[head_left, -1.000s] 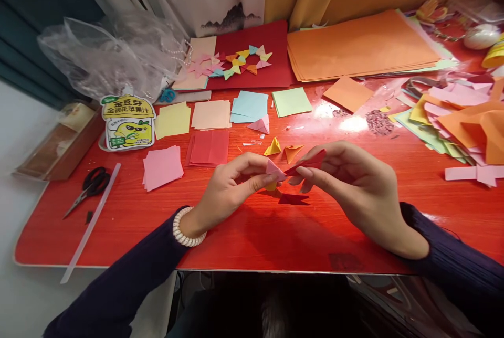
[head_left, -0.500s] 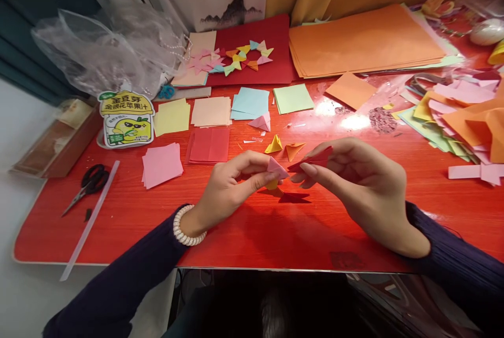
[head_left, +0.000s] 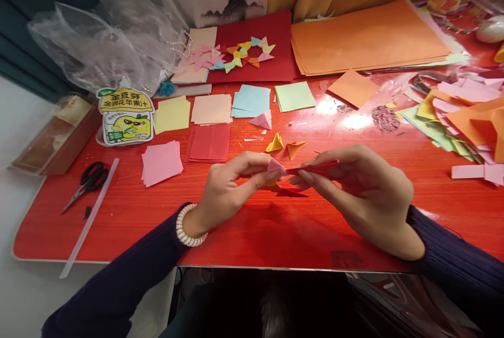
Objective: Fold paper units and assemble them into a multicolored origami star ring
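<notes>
My left hand [head_left: 230, 188] pinches a small folded pink paper piece [head_left: 275, 166], with a bit of yellow paper showing under it. My right hand [head_left: 360, 193] pinches a folded red paper piece [head_left: 317, 167], held nearly flat with its tip against the pink one. Both hands hover just above the red table [head_left: 255, 228] at its middle. Beyond them lie a folded yellow piece [head_left: 274, 143], an orange piece [head_left: 294, 148] and a pink piece [head_left: 262, 118].
Stacks of square paper lie behind: pink [head_left: 161, 161], red [head_left: 210, 143], yellow [head_left: 172, 114], peach [head_left: 211, 109], blue [head_left: 251, 101], green [head_left: 294, 96]. Scissors [head_left: 87, 180] and a white strip sit left. A paper wreath [head_left: 236, 57], orange sheets [head_left: 368, 39], scraps and a plastic bag ring the table.
My right hand has tilted the red piece from slanting upward to nearly flat and brought its tip against the pink piece. The left hand has barely moved.
</notes>
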A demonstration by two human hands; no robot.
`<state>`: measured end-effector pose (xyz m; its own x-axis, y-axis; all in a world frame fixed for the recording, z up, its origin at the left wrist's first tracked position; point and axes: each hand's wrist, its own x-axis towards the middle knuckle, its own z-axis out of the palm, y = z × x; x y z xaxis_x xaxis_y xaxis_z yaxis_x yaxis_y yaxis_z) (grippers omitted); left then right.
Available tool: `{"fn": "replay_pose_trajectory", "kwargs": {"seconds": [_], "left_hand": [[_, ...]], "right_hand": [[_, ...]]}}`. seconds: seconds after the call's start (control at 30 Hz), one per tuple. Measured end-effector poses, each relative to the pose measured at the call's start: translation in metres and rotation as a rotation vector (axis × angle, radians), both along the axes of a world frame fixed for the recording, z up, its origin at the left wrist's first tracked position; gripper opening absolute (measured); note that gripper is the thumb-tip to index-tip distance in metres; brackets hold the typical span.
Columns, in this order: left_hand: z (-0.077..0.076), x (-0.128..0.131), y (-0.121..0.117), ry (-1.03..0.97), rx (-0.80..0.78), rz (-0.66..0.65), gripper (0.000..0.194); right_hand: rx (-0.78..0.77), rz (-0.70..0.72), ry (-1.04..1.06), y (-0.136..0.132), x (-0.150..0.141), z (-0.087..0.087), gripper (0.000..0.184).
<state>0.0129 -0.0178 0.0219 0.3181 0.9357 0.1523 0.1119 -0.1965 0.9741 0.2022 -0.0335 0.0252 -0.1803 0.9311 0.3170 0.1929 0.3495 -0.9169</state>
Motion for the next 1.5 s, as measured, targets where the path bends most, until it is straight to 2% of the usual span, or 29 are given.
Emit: {"fn": "replay_pose_trajectory", "kwargs": {"seconds": [0.13,0.27,0.43,0.7,0.8,1.1,1.17,1.3,1.5], "left_hand": [[-0.002,-0.002,-0.002,0.103,0.198,0.054,0.011],[-0.004,-0.004,-0.001,0.183,0.335,0.056,0.018],[-0.008,-0.006,0.005,0.163,0.498,0.022,0.021],[-0.009,-0.007,0.006,0.207,0.498,-0.008,0.019],[-0.008,-0.007,0.005,0.217,0.454,-0.021,0.016],[-0.006,-0.003,0.005,0.252,0.095,-0.022,0.015],[-0.005,-0.002,0.006,0.207,-0.020,-0.015,0.018],[-0.003,-0.001,0.009,0.077,-0.237,-0.036,0.022],[-0.006,0.001,0.008,0.087,-0.284,-0.018,0.023]], "right_hand": [[0.094,-0.017,-0.082,-0.002,0.002,-0.002,0.022],[0.118,-0.005,-0.080,0.000,0.002,0.000,0.019],[0.141,-0.020,-0.068,0.002,0.001,0.003,0.014],[0.076,0.049,-0.047,0.006,0.004,0.005,0.011],[0.012,0.046,-0.020,0.008,0.004,0.004,0.012],[-0.301,0.089,0.196,0.016,0.001,0.000,0.014],[-0.356,0.117,0.148,0.020,0.002,0.000,0.014],[-0.422,0.127,-0.047,0.026,0.003,-0.002,0.029],[-0.458,0.078,-0.017,0.022,-0.005,-0.005,0.037]]}}
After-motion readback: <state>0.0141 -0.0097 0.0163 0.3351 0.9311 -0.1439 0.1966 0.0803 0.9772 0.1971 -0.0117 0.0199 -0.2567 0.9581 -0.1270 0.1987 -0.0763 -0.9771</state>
